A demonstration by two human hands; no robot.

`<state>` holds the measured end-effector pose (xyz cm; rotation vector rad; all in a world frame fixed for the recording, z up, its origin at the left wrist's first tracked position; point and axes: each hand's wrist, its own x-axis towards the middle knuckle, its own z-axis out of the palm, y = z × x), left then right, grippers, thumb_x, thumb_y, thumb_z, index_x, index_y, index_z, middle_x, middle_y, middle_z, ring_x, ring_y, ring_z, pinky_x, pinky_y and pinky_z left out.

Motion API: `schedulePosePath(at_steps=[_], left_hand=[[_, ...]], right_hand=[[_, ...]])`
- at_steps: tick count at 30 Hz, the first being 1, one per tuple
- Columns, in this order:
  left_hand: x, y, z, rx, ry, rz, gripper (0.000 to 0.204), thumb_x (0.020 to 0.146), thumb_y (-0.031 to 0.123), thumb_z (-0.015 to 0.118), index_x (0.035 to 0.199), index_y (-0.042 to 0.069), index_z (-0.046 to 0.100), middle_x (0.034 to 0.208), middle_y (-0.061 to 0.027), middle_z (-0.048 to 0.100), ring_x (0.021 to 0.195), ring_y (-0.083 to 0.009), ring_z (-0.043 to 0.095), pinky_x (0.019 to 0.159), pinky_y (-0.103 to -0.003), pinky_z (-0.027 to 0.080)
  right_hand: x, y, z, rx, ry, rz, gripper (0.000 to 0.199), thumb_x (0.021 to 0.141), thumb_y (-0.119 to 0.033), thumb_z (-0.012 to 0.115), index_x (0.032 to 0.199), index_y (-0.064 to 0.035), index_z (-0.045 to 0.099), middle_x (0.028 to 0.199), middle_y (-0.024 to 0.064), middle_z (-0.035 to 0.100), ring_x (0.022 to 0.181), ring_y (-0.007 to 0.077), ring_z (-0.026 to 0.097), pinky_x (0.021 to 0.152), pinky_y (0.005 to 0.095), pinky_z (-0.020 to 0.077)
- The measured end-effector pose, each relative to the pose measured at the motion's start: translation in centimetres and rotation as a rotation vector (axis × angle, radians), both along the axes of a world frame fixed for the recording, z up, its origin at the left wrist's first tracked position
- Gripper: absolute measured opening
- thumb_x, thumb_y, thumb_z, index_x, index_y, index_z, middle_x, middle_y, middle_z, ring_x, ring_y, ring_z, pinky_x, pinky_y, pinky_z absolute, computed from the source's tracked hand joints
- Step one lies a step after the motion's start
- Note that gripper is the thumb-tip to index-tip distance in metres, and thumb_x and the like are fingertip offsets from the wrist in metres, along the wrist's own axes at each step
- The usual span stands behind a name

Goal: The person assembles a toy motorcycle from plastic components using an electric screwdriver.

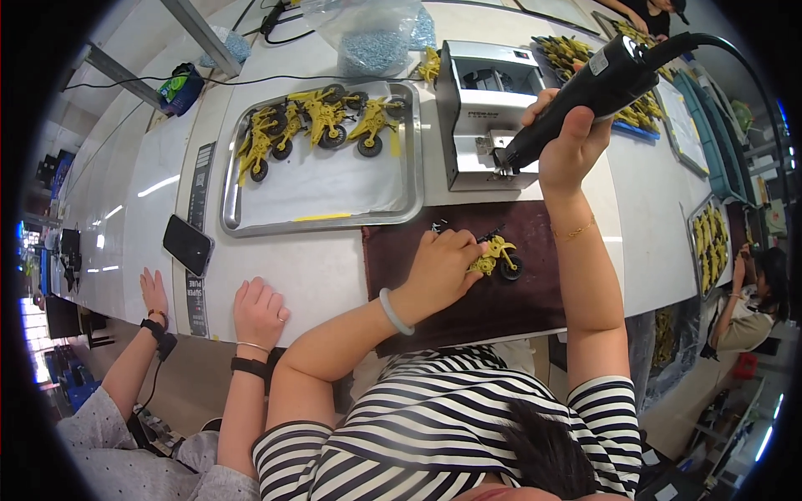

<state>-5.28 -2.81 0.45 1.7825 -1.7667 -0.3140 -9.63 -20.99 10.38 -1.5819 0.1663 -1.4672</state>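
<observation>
I see the yellow plastic toy motorcycle with black wheels [494,250] just right of the frame's centre, on a dark maroon cloth mat [451,316] that I think cushions it. The left hand [445,263] has its fingers closed on it, seemingly to steady it. Upper right of centre, the right hand [576,142] wraps a black cylindrical electric driver [589,92], slanted, I judge, so its tip reaches the front of a silver metal box [468,138]; I cannot tell whether they touch. Upper left of centre, more yellow motorcycles [324,117] lie in a silver metal tray [230,200], whose raised rim probably keeps them together on the white worktop [292,275].
</observation>
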Motion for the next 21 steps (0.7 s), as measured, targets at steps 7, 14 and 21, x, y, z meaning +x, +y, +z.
schedulePosePath(at_steps=[7, 14, 21], left_hand=[[0.3, -0.1, -0.1, -0.036, 0.018, 0.013, 0.038, 0.064, 0.019, 0.072, 0.100, 0.012, 0.062, 0.085, 0.0008, 0.053, 0.079, -0.0171, 0.050, 0.068, -0.033, 0.032], [0.2, 0.0, -0.1, -0.011, 0.030, 0.003, 0.037, 0.064, 0.017, 0.072, 0.099, 0.012, 0.062, 0.085, 0.0009, 0.053, 0.080, -0.0166, 0.050, 0.069, -0.032, 0.032], [-0.1, 0.0, 0.1, -0.013, 0.036, 0.011, 0.037, 0.064, 0.017, 0.072, 0.099, 0.011, 0.063, 0.086, 0.0009, 0.053, 0.080, -0.0164, 0.050, 0.069, -0.032, 0.032]], right_hand=[[-6.7, 4.9, -1.8, 0.279, 0.079, 0.116, 0.091, 0.070, -0.071, 0.048, 0.128, -0.0045, 0.022, 0.072, 0.0085, 0.051, 0.053, 0.0170, 0.049, 0.053, 0.0302, 0.0434], [-10.4, 8.4, -3.0, 0.322, 0.056, 0.126, 0.095, 0.063, -0.065, 0.063, 0.122, -0.0012, 0.024, 0.072, 0.0105, 0.053, 0.058, 0.0189, 0.055, 0.056, 0.0281, 0.0480], [-10.8, 8.0, -3.8, 0.258, 0.150, 0.067, 0.092, 0.065, -0.073, 0.049, 0.123, -0.0071, 0.021, 0.072, 0.0096, 0.051, 0.052, 0.0178, 0.051, 0.053, 0.0307, 0.0443]])
